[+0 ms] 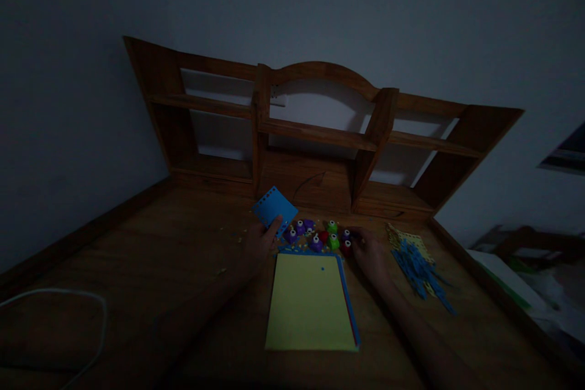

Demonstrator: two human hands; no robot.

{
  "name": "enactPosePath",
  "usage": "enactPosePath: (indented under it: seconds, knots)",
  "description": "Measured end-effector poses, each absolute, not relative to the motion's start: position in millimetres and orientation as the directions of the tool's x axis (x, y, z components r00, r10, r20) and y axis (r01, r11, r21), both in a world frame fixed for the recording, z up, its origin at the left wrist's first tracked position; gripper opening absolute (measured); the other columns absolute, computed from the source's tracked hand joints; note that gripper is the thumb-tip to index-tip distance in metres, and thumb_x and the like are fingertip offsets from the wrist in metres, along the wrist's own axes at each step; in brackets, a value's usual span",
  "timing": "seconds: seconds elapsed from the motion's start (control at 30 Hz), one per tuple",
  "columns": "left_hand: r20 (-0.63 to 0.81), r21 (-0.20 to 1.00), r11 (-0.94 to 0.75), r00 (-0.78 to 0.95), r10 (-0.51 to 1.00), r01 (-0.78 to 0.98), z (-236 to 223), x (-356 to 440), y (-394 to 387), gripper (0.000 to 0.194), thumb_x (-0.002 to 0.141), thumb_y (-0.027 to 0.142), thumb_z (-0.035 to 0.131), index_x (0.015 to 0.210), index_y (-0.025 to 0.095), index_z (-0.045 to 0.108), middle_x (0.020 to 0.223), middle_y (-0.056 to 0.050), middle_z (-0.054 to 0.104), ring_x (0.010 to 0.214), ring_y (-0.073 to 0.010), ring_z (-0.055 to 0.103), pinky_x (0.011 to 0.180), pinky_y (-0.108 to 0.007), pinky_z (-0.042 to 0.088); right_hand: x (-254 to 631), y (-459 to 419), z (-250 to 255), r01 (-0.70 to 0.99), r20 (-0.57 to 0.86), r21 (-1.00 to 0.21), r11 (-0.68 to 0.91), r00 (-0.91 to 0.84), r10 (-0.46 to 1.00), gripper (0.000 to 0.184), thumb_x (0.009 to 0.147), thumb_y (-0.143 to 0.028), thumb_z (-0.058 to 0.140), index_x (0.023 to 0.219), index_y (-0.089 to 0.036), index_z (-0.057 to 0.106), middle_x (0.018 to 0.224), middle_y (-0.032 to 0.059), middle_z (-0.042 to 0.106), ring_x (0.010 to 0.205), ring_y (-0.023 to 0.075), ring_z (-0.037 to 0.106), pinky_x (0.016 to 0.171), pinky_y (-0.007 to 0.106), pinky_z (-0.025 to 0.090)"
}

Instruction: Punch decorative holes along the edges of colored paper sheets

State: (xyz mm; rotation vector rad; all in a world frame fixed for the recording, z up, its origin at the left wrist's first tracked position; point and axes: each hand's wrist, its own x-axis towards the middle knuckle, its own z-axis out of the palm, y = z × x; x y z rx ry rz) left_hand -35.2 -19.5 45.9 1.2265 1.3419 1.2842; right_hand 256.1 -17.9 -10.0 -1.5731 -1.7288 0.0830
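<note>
Dim light falls on a wooden surface (196, 231) backed by open shelves (315, 132). Above a stack of paper (308, 308), the left hand (258, 245) has its grip closed on a blue card (276, 206) with holes along its edges. Beside a purple punch (346, 236), the right hand (367, 251) curls its fingers — whether they grip it, I cannot tell. Good handling means pinching the card lightly, thumb clear of the holes — and keeping it flat, so the thin edges neither bend nor tear.
</note>
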Motion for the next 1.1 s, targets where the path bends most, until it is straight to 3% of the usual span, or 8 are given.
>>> enactPosePath:
  seconds: [1.1]
  knots:
    - [0.03,0.997,-0.021,-0.125,0.992,0.075,43,-36,-18,0.049,0.074,0.055,0.054,0.045,0.018,0.039,0.037,0.004,0.038,0.036,-0.009,0.038,0.04,-0.022,0.029,252,-22,-2,0.8,0.455,-0.564,0.204,0.095,0.886,0.027,0.08,-0.021,0.048,0.102,-0.022,0.065,0.102,0.0052,0.068,0.095,0.0218,0.061,0.085,0.034,0.046]
